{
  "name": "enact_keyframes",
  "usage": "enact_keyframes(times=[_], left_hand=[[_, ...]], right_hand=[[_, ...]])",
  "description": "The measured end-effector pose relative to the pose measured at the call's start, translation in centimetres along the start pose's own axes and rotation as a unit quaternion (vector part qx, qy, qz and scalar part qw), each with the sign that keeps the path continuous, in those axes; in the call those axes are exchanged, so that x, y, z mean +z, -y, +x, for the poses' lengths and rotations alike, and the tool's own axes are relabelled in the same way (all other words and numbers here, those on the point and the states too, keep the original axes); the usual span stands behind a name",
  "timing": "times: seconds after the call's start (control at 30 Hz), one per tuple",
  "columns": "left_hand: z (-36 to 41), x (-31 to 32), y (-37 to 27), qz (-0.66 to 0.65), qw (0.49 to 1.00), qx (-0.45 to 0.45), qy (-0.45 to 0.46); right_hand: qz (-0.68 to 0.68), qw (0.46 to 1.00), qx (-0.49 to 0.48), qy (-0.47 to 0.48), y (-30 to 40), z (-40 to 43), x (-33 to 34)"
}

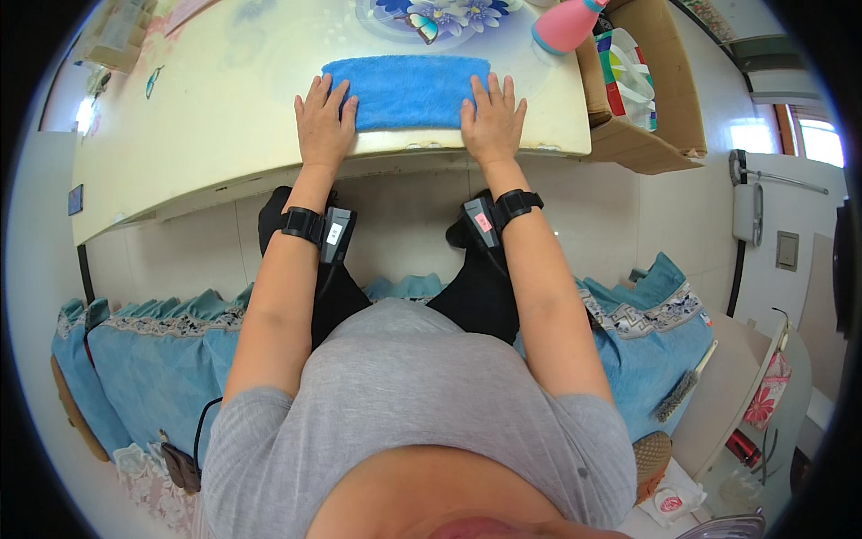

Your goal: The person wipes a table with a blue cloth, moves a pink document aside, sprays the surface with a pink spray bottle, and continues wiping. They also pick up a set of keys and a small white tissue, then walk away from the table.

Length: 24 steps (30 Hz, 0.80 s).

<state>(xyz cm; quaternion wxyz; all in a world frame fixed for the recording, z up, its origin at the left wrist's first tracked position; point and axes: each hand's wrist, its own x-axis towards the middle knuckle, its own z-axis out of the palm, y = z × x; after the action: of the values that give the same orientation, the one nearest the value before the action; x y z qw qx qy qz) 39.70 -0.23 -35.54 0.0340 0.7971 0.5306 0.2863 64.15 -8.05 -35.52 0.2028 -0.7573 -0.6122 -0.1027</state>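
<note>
A blue plush cloth (411, 93), folded into a long rectangle, lies flat near the front edge of the pale table (222, 121). My left hand (324, 124) rests palm down at the cloth's left end, its fingertips on or against that end. At the opposite end my right hand (493, 121) lies palm down too, with thumb and forefinger on the cloth and the other fingers over the tabletop. Both hands have their fingers spread and grip nothing. What is under the palms is hidden.
A pink spray bottle (564, 27) stands at the table's back right. Beside the table is an open cardboard box (673, 87) holding a plastic package. Small blue scissors (154, 81) lie at the left, near a plastic organizer (118, 34). Behind me is a sofa with blue covers (161, 350).
</note>
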Motion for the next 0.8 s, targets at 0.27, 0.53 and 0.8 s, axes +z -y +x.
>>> enact_keyframes(times=[0.27,0.53,0.8], left_hand=[[0.0,0.0,-0.1,-0.006,0.999,0.024,-0.044],[-0.2,0.4,0.2,-0.032,0.991,0.069,-0.109],[0.2,0.3,0.6,0.014,0.991,0.087,-0.099]], right_hand=[[0.008,0.996,-0.033,-0.078,-0.1,-0.1,0.1],[0.019,0.985,-0.100,-0.142,-0.9,0.1,0.9],[0.044,0.990,-0.068,-0.116,-0.8,-0.1,1.1]])
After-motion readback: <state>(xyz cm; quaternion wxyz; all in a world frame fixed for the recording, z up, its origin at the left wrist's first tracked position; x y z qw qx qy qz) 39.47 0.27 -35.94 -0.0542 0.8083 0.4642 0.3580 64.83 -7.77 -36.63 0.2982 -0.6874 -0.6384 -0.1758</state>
